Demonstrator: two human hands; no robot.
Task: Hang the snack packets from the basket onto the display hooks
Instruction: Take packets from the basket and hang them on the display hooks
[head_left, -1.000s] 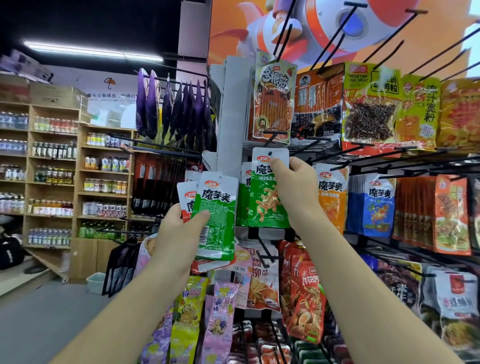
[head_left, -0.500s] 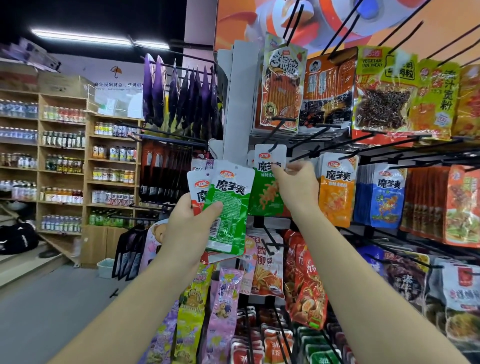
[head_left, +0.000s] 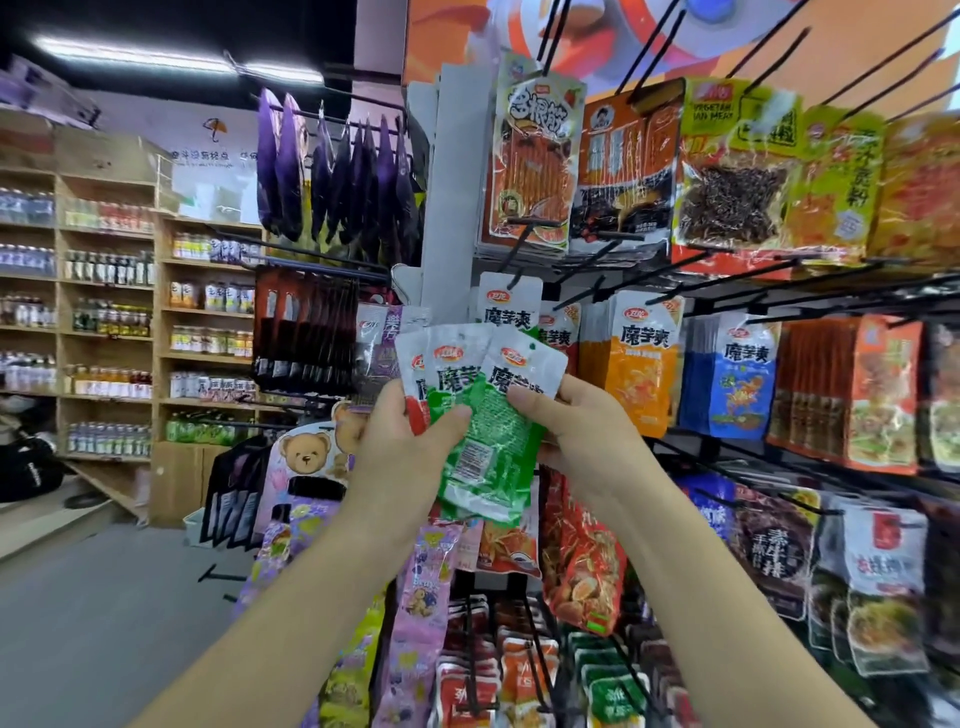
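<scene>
One hung green packet (head_left: 508, 312) is being left on the display hook (head_left: 517, 247) at the rack's left edge, the right hand (head_left: 576, 431) having been withdrawn from it a moment ago, so one more hanging is being counted as done. The remaining packets (head_left: 445, 371) are being gripped as a fan by the curled left hand (head_left: 410, 447) just below, while the front green packet (head_left: 501, 415) is being pinched at its right edge by the right hand, probably for hanging next.

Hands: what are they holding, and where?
The left hand grips three fanned snack packets at mid-height; right hand pinches the front green packet by its right edge.
</scene>
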